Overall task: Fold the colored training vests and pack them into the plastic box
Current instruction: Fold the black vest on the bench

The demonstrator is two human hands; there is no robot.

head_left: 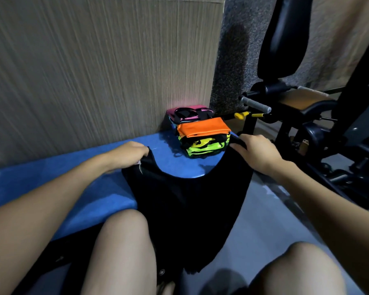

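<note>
The black vest (185, 205) hangs from the person's two hands, spread by its shoulder straps, its upper part over the rounded end of the blue padded bench (73, 188) and its lower part draping down between the knees toward the floor. The left hand (129, 153), at about ten o'clock from the vest's middle, has fingers curled round one strap; the right hand (259, 152), at about one o'clock, grips the other strap the same way.

At twelve o'clock, just past the neckline, sits the stack of folded vests (202, 137): orange on top, neon yellow-green beneath, with a pink one behind against the wall. The right hand is just beside that stack.

My worry is that laying the black vest forward could nudge the pile, which sits near the bench's edge, and tip it off. The hanging hem could also drag on the floor or catch on a knee, spoiling the fold. No plastic box is in sight.

To the right, at two o'clock, stands gym equipment (307, 116) with a grey handle.

No writing is legible; a small round mark low on the dark fabric is too blurred to read.
</note>
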